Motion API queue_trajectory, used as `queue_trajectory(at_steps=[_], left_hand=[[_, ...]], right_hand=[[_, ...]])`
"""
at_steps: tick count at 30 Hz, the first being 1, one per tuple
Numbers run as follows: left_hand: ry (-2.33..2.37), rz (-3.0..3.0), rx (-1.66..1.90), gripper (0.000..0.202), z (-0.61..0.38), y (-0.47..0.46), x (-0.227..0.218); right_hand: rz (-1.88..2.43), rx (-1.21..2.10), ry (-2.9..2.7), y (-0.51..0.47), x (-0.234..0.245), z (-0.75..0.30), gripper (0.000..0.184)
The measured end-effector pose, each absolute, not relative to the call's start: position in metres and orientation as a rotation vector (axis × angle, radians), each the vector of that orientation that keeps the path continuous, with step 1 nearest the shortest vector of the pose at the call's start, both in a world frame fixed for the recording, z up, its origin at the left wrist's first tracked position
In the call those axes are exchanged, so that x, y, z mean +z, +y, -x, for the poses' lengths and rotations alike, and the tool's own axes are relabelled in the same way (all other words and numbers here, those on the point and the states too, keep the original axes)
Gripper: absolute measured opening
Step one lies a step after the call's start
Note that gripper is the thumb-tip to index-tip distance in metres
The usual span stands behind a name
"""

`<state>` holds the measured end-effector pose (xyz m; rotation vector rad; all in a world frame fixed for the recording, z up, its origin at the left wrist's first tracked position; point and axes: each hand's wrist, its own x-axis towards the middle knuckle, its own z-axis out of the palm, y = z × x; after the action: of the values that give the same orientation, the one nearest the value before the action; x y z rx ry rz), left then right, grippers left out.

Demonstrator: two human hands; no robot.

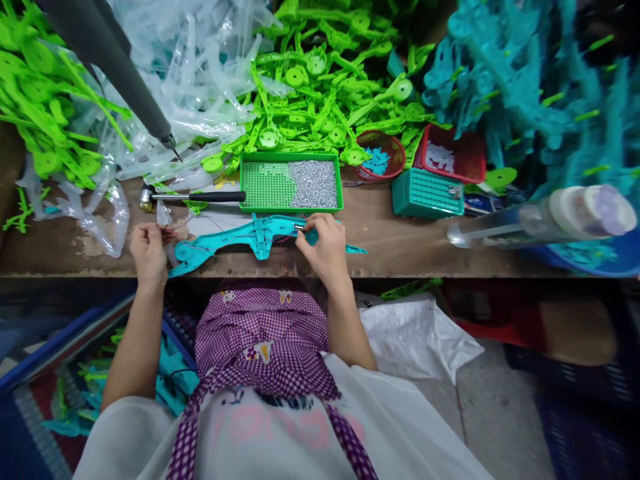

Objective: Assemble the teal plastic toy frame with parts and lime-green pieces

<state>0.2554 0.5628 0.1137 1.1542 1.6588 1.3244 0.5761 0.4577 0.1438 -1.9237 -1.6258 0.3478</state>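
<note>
A turquoise plastic frame piece [235, 239] lies along the table's front edge, a thin dark wire running over it. At its left end, my left hand [149, 252] is closed in a pinch on the wire, just off the plastic. My right hand [326, 248] bends over the right end, thumb and fingertips closed on a small silver-and-black part [299, 227] set against the plastic. The palm side of this hand hides some of the frame piece. Behind it lies a hammer [200, 197] with a black grip.
A green tray [245, 167] holds small silver pieces. Green [325, 73], clear [200, 87] and turquoise [515, 87] plastic parts are heaped behind. A dark power screwdriver [115, 73] hangs at upper left. Baskets [427, 193] and a bottle [530, 220] stand right.
</note>
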Motion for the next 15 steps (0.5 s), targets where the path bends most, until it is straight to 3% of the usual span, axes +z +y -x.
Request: queue_trajectory(at_steps=[4,9,15], left_hand=[[1.652,-1.259,1.285,0.016,-0.254,0.562,0.109],[1.679,-1.474,1.227,0.022,-0.255,0.559,0.1],[1.649,-1.474,1.152,0.022,-0.264,0.562,0.105]], right_hand=[[1.997,0.483,-1.679,0.46,0.138,-0.588,0.005],[2.119,0.245,-1.532,0.446,0.136,-0.595,0.012],[1.663,0.262,-1.847,0.46,0.136,-0.565,0.023]])
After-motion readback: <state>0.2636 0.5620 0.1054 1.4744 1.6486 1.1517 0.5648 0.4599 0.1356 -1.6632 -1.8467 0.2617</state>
